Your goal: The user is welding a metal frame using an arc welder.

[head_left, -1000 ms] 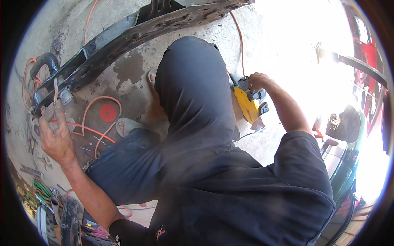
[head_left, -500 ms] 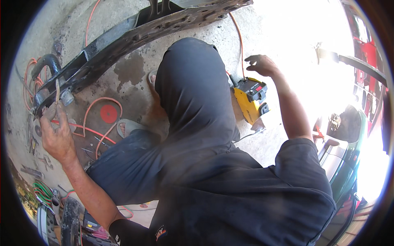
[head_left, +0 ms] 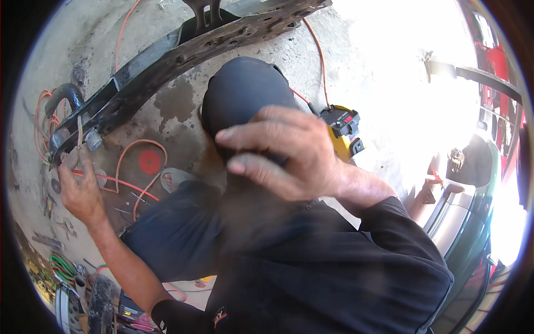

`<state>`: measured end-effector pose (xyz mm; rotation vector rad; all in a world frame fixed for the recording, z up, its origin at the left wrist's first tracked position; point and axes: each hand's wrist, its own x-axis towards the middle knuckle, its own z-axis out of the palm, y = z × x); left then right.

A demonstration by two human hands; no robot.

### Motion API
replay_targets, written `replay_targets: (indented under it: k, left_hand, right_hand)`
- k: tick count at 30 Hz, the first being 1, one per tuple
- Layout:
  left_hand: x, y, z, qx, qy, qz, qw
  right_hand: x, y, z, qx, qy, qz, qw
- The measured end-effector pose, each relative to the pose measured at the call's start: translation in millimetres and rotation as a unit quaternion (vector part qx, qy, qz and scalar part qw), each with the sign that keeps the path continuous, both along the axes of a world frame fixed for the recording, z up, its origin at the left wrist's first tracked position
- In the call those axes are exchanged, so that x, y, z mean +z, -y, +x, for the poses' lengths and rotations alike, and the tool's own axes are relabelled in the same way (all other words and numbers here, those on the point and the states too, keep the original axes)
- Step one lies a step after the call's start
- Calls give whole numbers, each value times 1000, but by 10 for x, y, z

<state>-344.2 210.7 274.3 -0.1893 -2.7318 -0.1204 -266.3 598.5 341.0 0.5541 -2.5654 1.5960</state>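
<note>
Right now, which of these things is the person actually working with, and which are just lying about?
In use:
left hand at the end of the black metal beam
right hand, raised, holding nothing

Lying about:
yellow power tool
orange cord
red disc
green hose

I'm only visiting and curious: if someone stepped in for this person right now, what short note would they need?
Left hand: reaching out to the end of the long dark metal beam on the concrete floor, fingers at a small fitting there; grip unclear.
Right hand: raised close to the camera, fingers loosely spread, holding nothing.
Yellow power tool: lying on the floor, untouched.
Orange hose: looped beside the beam.
Done or left: cannot tell from this view.
</note>
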Motion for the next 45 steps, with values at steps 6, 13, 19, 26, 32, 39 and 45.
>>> replay_targets:
  k: [6,13,19,26,32,39,45]
  left_hand:
    - [16,18,-20,-17,13,7,1000]
    - [-49,-35,-17,-10,27,5,1000]
    - [-43,-114,-111,3,31,25,999]
    - [120,-239,-20,-53,-9,6,999]
    - [163,-293,-88,-103,-66,9,992]
    - [212,-246,-65,-104,-48,50,992]
    - [291,-234,17,-86,-8,88,992]
  right_hand:
    - [-248,944,22,28,219,-243,945]
    - [-460,1813,-521,-34,508,-427,747]
    - [-693,2202,-777,-105,508,-510,687]
    - [-782,2366,-929,-28,601,-549,581]
    - [-709,2336,-1084,-32,621,-544,563]
    - [-677,2415,-1240,-35,628,-463,625]
    - [-830,2453,-1221,-39,591,-480,648]
